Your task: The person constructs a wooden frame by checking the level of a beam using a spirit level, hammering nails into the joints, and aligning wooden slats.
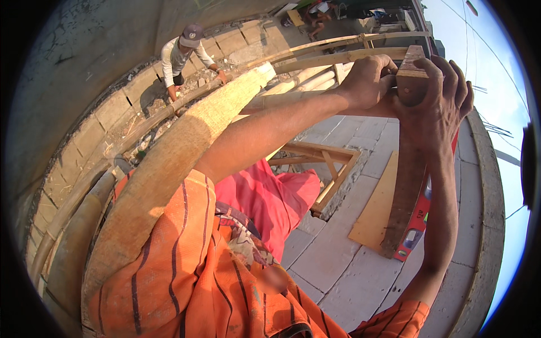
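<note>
My right hand point(433, 93) is closed around the upper part of a dark wooden board point(404, 186) that stands upright against a wall of pale blocks. A red spirit level point(414, 231) runs along the board's right edge, partly behind my right wrist. Just left of the board's top end, my left hand point(366, 81) is curled, thumb and fingers drawn together; whatever they hold is hidden. Behind it, a wooden batten point(338, 60) reaches toward the board. A flat piece of plywood point(376, 208) leans beside the board's lower left side.
A broad pale timber point(169, 149) slants across the left, close to my arm. Bamboo poles point(141, 127) stretch behind it. Below, a co-worker in a cap point(183, 59) touches a pole. A wooden frame point(321, 158) sits in the block wall point(344, 256). Another person point(318, 14) is farther back.
</note>
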Demonstrator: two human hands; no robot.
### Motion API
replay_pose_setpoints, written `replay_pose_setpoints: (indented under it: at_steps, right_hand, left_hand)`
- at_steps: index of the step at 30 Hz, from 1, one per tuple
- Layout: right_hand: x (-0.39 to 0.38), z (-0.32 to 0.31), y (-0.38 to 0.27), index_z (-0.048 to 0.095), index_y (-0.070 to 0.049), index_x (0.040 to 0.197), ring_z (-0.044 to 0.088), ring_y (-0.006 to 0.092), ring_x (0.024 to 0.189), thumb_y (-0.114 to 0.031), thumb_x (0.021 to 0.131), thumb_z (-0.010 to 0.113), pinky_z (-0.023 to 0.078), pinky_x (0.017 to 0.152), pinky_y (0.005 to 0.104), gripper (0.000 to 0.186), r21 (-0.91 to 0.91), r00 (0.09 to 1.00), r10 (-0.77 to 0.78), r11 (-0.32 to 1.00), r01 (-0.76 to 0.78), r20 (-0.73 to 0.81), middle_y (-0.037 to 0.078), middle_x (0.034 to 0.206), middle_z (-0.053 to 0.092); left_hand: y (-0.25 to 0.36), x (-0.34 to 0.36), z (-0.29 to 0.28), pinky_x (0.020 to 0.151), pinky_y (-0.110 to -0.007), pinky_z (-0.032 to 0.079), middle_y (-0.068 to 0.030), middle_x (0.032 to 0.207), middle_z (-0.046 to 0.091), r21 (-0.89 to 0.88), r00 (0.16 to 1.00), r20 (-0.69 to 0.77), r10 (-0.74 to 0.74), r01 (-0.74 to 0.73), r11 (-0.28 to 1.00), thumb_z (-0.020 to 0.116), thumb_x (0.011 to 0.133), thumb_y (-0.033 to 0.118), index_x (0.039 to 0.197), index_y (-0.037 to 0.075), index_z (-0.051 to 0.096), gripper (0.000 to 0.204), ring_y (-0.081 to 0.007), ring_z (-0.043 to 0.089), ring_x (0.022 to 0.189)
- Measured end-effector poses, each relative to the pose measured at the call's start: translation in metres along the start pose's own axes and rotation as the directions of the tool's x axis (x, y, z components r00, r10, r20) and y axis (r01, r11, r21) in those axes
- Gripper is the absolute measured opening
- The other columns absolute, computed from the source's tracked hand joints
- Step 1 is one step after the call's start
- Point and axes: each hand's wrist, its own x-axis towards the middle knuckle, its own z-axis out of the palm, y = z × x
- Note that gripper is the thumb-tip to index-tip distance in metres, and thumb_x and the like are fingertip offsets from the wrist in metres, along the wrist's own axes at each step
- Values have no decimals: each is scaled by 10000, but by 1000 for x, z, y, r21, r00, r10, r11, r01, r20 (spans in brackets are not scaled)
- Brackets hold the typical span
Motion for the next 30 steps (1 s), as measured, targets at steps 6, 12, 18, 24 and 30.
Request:
replay_pose_setpoints:
  at_steps: [6,12,18,24,30]
  right_hand:
    - [3,0,-3,537,-242,1216,378,266,1305,-353,663,816,225,1041,497,628,7,999,-12,1000,12,-46,53,1275,498]
    - [2,-1,-4,545,-223,1204,381,270,1301,-370,660,820,223,1043,500,626,-15,999,-12,1000,11,-49,49,1273,502]
    - [-2,-1,-2,542,-219,1207,378,276,1305,-327,645,823,219,1050,497,638,-1,1000,5,1000,-5,-15,49,1291,499]
    - [4,-5,-9,532,-215,1200,391,261,1303,-282,648,827,223,1057,488,630,2,999,9,1000,-9,-38,41,1269,509]
    - [3,-5,-10,523,-219,1210,410,256,1294,-278,655,832,216,1074,486,638,26,999,4,1000,-2,-48,36,1263,509]
  left_hand:
    - [-6,-5,12,776,-292,508,-93,956,633,-98,987,-140,77,-91,991,564,876,24,1073,-12,484,216,-129,606,888]
    - [-17,-4,23,781,-308,510,-118,931,626,76,891,-275,360,-353,932,532,858,-43,1069,24,386,265,-190,623,855]
    - [4,-20,15,749,-321,516,-114,826,656,30,969,-186,162,-159,987,553,860,-19,1070,33,392,270,-181,631,771]
    - [-8,-18,11,729,-317,503,-100,813,644,53,935,-273,226,-220,974,665,831,67,1056,45,410,341,-182,625,751]
    - [-11,-13,23,721,-308,497,-96,830,595,57,929,-264,258,-252,966,867,641,158,1028,56,414,605,-176,599,756]
